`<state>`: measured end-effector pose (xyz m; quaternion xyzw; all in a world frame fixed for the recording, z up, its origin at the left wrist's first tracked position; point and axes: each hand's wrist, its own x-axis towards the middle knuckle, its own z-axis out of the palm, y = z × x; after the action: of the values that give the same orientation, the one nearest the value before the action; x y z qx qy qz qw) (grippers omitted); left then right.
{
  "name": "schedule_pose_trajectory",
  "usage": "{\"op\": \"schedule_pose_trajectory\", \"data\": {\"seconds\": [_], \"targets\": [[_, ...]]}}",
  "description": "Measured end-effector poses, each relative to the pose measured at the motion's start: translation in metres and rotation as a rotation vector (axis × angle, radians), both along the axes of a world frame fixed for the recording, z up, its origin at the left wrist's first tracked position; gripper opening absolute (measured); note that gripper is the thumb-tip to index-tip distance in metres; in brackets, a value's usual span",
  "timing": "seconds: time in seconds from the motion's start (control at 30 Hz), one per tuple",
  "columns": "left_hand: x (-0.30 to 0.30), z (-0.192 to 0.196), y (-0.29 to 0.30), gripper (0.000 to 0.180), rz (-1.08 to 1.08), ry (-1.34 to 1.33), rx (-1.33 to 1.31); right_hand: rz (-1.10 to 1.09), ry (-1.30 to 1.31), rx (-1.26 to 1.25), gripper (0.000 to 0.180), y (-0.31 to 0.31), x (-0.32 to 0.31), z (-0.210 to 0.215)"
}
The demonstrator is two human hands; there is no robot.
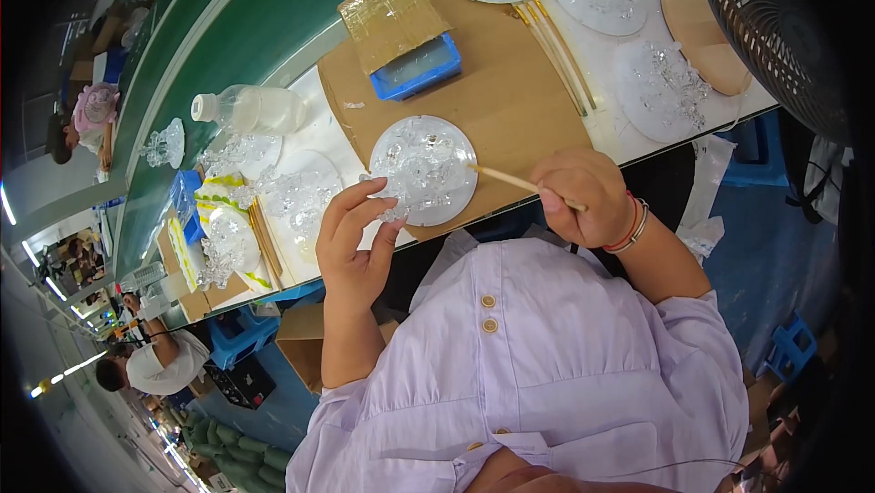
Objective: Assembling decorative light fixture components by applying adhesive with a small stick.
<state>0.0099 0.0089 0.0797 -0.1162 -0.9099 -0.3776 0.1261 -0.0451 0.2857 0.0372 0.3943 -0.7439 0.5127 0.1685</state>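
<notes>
Stick (506,178), pale and slim, held in the right hand (583,197), fingers closed round it. Long axis: from that hand leftward and slightly away from the body, tip at the near-right part of the rim of a white disc (456,199); contact or small gap, cannot tell. Clear ornament (424,165) sits on the disc, which lies on a brown cardboard sheet (510,92) over the tabletop (319,124). Ornament lies left of the right hand, well apart; left hand (358,236) is nearer, at its lower-left side, thumb and fingers curved about clear parts. Firm grip or light touch there: cannot tell. Appearance: ornament transparent, glossy, many-faceted, tangled in outline; no single long axis readable. Disc round, smooth, milky.
</notes>
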Motion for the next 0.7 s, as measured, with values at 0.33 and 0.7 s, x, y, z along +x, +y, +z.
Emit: {"op": "schedule_pose_trajectory", "data": {"seconds": [0.33,0.7], "targets": [[0.004,-0.002,0.004,0.026,0.055,0.053,-0.023,-0.014,-0.005,-0.068,0.009,-0.002,-0.001,0.006],[0.000,-0.009,0.025,0.023,0.111,0.116,0.015,-0.168,-0.115,-0.174,0.005,-0.013,-0.009,-0.011]]}}
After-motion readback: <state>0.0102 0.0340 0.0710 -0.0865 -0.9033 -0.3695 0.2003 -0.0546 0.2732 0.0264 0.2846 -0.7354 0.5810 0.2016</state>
